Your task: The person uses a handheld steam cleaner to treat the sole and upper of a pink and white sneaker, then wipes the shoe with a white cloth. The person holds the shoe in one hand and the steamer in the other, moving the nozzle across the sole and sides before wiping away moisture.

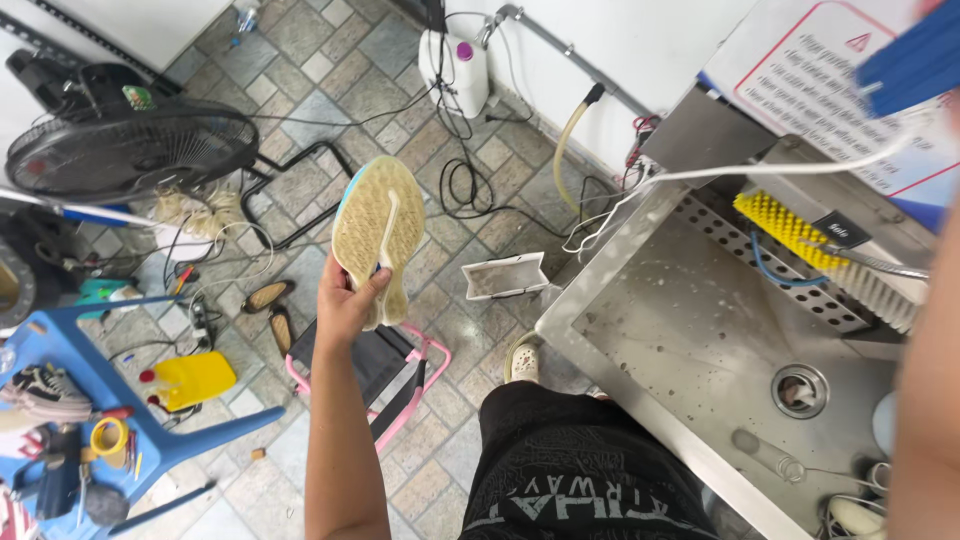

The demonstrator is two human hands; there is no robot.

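The fingers [378,284] of the left hand [347,305] are curled round the heel end of a shoe [379,232], thumb and fingers closed on it, so that the pale, worn sole faces the camera and a turquoise edge shows along its left side. The shoe is raised above the tiled floor [340,75], toe pointing up and away.

At the far left a black floor fan [130,150] lies tilted by the wall. Below it a blue plastic chair [60,345] carries a dark sneaker [45,392], a roll of yellow tape [108,436] and small tools. Just beside the chair a yellow jug [192,379] lies on the floor, and near it two dark insoles [272,310] rest on the tiles. Under the held shoe stands a folding stool with a pink frame [372,370]. Farther back a white bottle with a purple cap [456,68] stands against the wall among black cables.

Right of the shoe a small white tray [503,276] sits on the floor, close to the corner of a stainless steel sink [640,330]. The basin is wet, with a round drain [799,390], and a yellow-and-white brush roller [825,258] lies along its far side. At the right edge only the forearm [925,400] of the right arm shows; its hand is out of view, so its grip cannot be told.
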